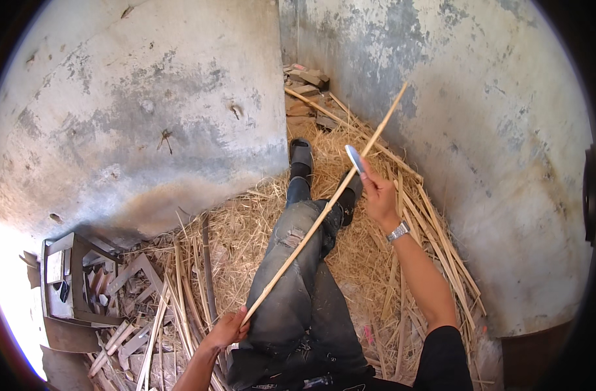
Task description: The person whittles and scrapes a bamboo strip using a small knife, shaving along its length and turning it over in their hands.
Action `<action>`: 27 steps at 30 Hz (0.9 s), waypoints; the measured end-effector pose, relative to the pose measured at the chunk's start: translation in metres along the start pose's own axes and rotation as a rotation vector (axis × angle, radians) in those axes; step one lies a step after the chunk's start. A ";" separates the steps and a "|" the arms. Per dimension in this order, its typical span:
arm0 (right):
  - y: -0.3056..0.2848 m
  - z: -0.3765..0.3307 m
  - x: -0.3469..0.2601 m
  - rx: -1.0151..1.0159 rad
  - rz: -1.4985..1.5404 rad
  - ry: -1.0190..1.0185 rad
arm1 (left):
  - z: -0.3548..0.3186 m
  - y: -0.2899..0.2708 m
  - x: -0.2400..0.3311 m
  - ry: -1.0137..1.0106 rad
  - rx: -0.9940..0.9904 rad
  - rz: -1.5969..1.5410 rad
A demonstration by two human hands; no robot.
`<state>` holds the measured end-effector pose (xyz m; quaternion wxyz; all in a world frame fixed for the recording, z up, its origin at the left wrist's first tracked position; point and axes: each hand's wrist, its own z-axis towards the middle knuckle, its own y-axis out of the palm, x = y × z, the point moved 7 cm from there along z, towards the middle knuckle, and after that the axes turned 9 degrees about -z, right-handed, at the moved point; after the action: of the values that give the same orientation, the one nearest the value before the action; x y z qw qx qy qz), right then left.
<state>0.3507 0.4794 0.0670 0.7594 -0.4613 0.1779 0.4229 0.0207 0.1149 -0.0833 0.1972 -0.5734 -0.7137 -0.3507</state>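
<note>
A long, thin, pale wooden stick (311, 232) slants across my lap, from lower left up to the far right, where its tip narrows. My left hand (228, 328) is closed around its near end, beside my left thigh. In my right hand (380, 199) is a knife (354, 158) with a short, broad, shiny blade. Its handle is hidden by my fingers. The blade lies against the stick's upper part, over my outstretched feet. A metal watch is on my right wrist.
Pale shavings (363, 260) cover the floor around my legs. More sticks (441, 244) lie along the right wall (500, 143), others at left. A broken wooden frame (79, 274) with scrap stands at lower left. Bricks (307, 78) sit in the far corner, past the left wall's edge (283, 85).
</note>
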 end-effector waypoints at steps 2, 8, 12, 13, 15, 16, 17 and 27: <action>0.009 -0.012 -0.008 -0.011 -0.025 0.011 | 0.002 0.004 0.008 -0.013 0.018 0.046; 0.055 -0.094 -0.094 -0.567 -0.118 -0.534 | -0.003 0.004 0.005 -0.026 0.025 -0.003; 0.016 -0.008 -0.012 -0.088 -0.105 -0.158 | -0.001 0.011 0.009 -0.064 -0.049 -0.048; 0.012 0.000 -0.003 -0.114 -0.165 -0.047 | -0.002 0.012 0.012 -0.060 -0.045 -0.050; 0.020 -0.017 -0.017 -0.161 -0.164 -0.135 | -0.004 0.013 0.017 -0.060 0.012 0.012; 0.026 -0.039 -0.044 -0.181 -0.148 -0.293 | -0.002 0.015 0.017 -0.058 0.006 0.010; 0.038 -0.067 -0.073 -0.205 -0.121 -0.451 | -0.002 0.013 0.015 -0.056 0.027 0.002; 0.015 -0.028 -0.038 -0.057 -0.088 -0.238 | 0.000 0.009 0.010 -0.010 0.035 0.046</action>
<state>0.3204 0.4404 0.0695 0.7796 -0.4364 0.0539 0.4460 0.0268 0.1225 -0.0735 0.2116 -0.5877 -0.7073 -0.3309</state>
